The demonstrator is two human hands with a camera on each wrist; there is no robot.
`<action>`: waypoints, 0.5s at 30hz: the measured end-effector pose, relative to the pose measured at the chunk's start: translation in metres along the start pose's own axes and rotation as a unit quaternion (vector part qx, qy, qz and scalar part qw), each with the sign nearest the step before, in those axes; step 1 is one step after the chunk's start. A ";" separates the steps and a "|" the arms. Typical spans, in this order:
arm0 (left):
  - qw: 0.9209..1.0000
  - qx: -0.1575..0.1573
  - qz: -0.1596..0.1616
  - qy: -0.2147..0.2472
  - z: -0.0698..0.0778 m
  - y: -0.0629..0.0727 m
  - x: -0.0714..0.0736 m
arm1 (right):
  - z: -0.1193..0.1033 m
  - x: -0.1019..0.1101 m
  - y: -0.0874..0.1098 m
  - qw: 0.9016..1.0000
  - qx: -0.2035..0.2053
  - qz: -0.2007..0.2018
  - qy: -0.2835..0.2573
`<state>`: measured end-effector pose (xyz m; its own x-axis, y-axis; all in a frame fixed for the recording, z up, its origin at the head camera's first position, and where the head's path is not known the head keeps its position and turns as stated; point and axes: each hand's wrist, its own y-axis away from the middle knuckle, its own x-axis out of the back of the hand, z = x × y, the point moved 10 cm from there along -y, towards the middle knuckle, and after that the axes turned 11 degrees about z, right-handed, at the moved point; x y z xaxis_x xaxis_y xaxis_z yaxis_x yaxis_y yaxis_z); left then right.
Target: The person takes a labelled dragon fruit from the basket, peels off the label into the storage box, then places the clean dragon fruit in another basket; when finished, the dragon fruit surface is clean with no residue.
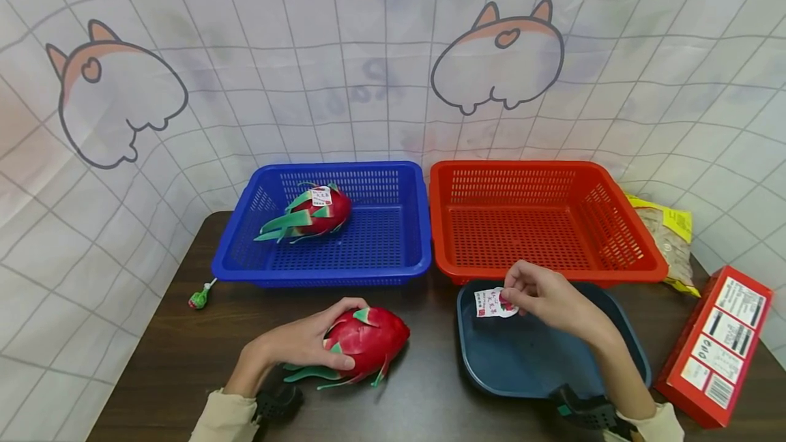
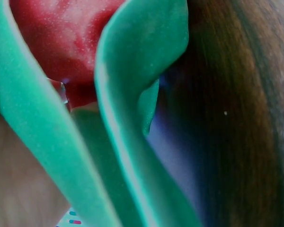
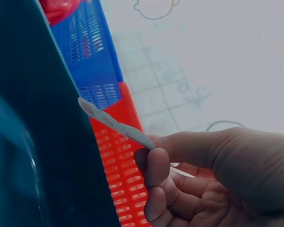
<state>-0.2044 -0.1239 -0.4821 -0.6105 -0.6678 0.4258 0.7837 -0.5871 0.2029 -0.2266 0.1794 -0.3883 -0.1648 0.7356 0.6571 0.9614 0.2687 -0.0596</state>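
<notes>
On the table in front, my left hand (image 1: 319, 340) grips a red dragon fruit (image 1: 374, 340) with green leafy scales, thumb on the near side and fingers over the far side. Close up in the left wrist view, its green scales (image 2: 128, 94) fill the middle. My right hand (image 1: 546, 295) pinches a white sticker label (image 1: 488, 303) with printed characters and a small fruit picture, above the dark blue tray (image 1: 522, 367). Edge-on in the right wrist view, the label (image 3: 116, 124) curves slightly between thumb and fingers. Another dragon fruit (image 1: 340, 209) bearing a similar label lies in the blue basket (image 1: 344, 275).
Beside the blue basket stands a red basket (image 1: 522, 269). A yellow-topped bag (image 1: 672, 237) leans behind its right end. A red box (image 1: 681, 353) with white labels stands at the right. Left of the baskets lies a green-wrapped lollipop (image 1: 199, 297). A patterned cloth hangs behind.
</notes>
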 end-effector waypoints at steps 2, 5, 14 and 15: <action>1.000 0.000 0.000 0.002 0.000 0.000 0.000 | 0.000 -0.001 0.000 1.000 0.000 0.000 0.001; 1.000 -0.001 0.001 0.003 0.000 0.000 0.000 | -0.002 -0.003 -0.001 1.000 0.004 0.000 0.003; 1.000 0.000 0.002 0.005 -0.002 -0.001 0.000 | -0.011 -0.012 -0.001 0.997 0.049 0.003 0.056; 1.000 0.000 0.002 0.005 -0.002 -0.001 -0.001 | -0.012 -0.014 -0.001 0.997 0.053 -0.002 0.057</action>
<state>-0.2047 -0.1240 -0.4839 -0.6084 -0.6752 0.4171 0.7863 -0.5841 0.2014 -0.2226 0.1610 -0.3887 -0.1361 0.6609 0.7380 0.9315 0.3390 -0.1318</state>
